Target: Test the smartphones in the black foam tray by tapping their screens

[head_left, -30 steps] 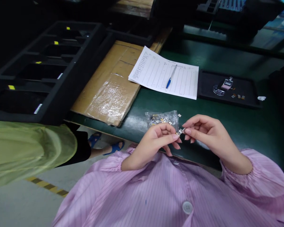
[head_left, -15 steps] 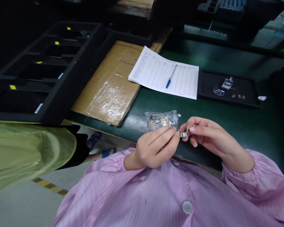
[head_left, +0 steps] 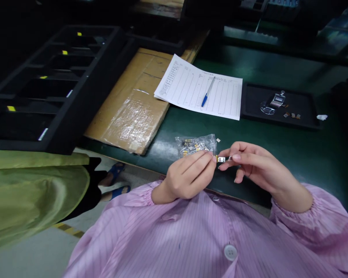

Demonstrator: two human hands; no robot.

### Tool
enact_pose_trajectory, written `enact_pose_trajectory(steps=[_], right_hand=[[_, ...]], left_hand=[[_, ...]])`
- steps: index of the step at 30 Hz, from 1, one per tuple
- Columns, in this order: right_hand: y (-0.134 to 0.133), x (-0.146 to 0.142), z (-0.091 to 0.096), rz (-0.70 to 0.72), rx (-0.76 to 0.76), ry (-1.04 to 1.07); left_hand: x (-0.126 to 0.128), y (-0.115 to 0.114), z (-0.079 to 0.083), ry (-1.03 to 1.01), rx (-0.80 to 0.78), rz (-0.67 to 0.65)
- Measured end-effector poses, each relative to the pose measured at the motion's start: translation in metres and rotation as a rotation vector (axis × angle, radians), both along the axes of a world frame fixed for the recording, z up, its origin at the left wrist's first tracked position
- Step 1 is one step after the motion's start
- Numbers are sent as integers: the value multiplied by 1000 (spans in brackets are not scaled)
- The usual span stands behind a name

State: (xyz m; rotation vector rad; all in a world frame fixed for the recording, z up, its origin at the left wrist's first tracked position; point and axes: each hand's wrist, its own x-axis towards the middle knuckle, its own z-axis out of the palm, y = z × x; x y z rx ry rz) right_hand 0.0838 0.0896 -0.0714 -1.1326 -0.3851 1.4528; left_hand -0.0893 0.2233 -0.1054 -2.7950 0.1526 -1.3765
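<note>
Close to the table's front edge, my left hand [head_left: 188, 175] pinches the yellow end of a small white-and-black electronic part [head_left: 221, 159] between thumb and forefinger. Facing it, my right hand [head_left: 256, 164] has its thumb and forefinger closed on a thin, pale, loop-like piece [head_left: 230, 158] at the part's other end. Whether the two are joined I cannot tell. Just behind my left hand lies a clear plastic bag [head_left: 195, 144] of similar small metallic parts, partly covered by my fingers. One tiny loose piece [head_left: 218, 140] rests beside the bag.
A black tray [head_left: 281, 120] at the right holds a metal tally counter [head_left: 276, 101] and several small pieces. Printed sheets [head_left: 188, 88] carry a blue pen [head_left: 208, 92]. Flat cardboard [head_left: 127, 119] and a black compartment tray [head_left: 75, 104] lie left, near a person in a yellow-green garment [head_left: 38, 193].
My hands have shifted slightly left in view with the part. The loop-like piece and the part now lie more in one line, with a wider gap between my fingertips.
</note>
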Motion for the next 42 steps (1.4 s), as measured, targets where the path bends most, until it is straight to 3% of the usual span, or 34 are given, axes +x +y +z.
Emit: enact_pose_trajectory(steps=[5, 8, 11, 14, 16, 19, 24, 29, 42], right_hand=[[2, -2, -2, 2, -91, -24], [2, -4, -4, -22, -86, -91], [1, -6, -5, -83, -32, -216], [0, -9, -5, -119, 25, -324], [-1, -10, -5, -129, 48, -376], [0, -12, -4, -141, 81, -464], [0, -13, -2, -228, 129, -656], [-1, -16, -1, -238, 97, -719], [2, -15, -6, -223, 48, -682]], left_hand=[[1, 1, -8, 20, 2, -63], [4, -4, -13, 5, -183, -61], [7, -12, -8, 9, -746, 9], [11, -16, 4, 183, -1401, -89], [14, -15, 11, 300, -1659, -195], [19, -12, 14, 316, -1853, -237], [23, -10, 14, 262, -2013, -200], [24, -12, 17, 276, -2007, -143], [25, -16, 16, 308, -2064, -216]])
